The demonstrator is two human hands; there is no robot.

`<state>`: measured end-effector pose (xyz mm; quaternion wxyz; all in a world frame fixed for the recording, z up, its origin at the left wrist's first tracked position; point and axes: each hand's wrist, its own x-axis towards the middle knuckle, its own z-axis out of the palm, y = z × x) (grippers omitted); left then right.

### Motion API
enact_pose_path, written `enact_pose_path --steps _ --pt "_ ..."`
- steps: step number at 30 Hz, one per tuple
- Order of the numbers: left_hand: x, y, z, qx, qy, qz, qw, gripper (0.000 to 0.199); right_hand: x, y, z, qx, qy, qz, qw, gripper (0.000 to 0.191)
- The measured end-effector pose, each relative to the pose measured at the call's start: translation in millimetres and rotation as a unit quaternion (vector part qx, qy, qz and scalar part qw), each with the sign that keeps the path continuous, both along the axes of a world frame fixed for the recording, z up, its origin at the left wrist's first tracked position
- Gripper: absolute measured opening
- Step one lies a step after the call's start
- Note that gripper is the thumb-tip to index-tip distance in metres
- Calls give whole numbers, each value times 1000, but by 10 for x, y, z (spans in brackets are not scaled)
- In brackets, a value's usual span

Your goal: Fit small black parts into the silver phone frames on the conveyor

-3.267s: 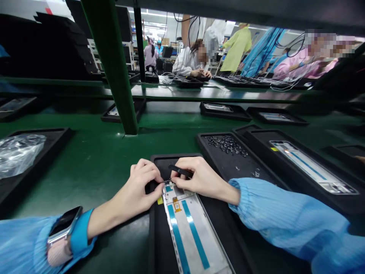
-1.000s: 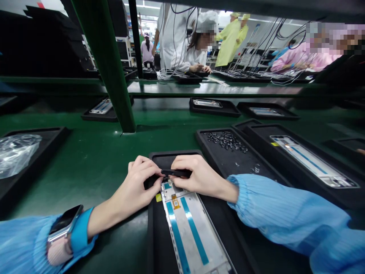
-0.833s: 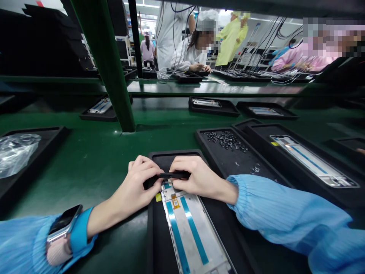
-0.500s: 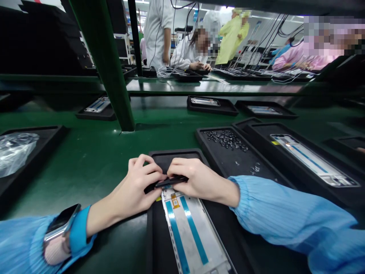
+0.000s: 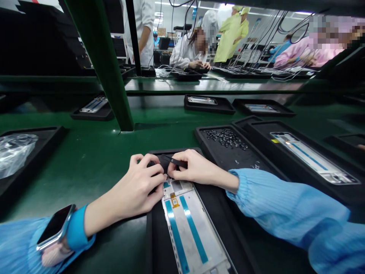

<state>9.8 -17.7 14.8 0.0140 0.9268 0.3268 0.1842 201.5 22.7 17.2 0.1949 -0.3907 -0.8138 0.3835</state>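
Observation:
A silver phone frame (image 5: pixel 191 228) with two blue strips and a small orange flex part lies in a black tray (image 5: pixel 159 243) in front of me. My left hand (image 5: pixel 139 188) rests on the frame's top left corner, its fingers pressed against the top edge. My right hand (image 5: pixel 189 167) is shut on black tweezers (image 5: pixel 175 161), whose tip points left toward my left fingertips, just above the frame's top edge. Both hands touch at the fingertips. What lies under the fingertips is hidden.
A black tray (image 5: pixel 228 152) of several tiny black parts sits to the right, then another tray with a phone frame (image 5: pixel 308 156). A tray with a plastic bag (image 5: pixel 14 152) is at left. A green post (image 5: pixel 105 68) stands ahead. More trays lie beyond; other people work at the far bench.
My right hand lifted the tweezers off the frame's top edge and turned them to point left. My left fingers closed in over the corner. The view tilted slightly down.

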Motion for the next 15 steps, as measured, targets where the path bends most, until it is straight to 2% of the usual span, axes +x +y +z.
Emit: enact_pose_path --steps 4,8,10,12,15 --pt "33 -17 50 26 44 -15 999 21 -47 -21 13 -20 -2 -13 1000 7" --pt "45 -58 96 53 117 -26 991 20 -47 -21 30 11 -1 -2 1000 4" --pt "9 -68 77 36 111 -21 993 20 -21 -9 32 32 24 0 999 4" --pt "-42 -65 32 4 72 -20 997 25 3 3 32 32 86 -25 995 19" --pt "-95 -45 -36 -32 1 -26 999 29 11 -7 35 -12 190 -82 978 45"
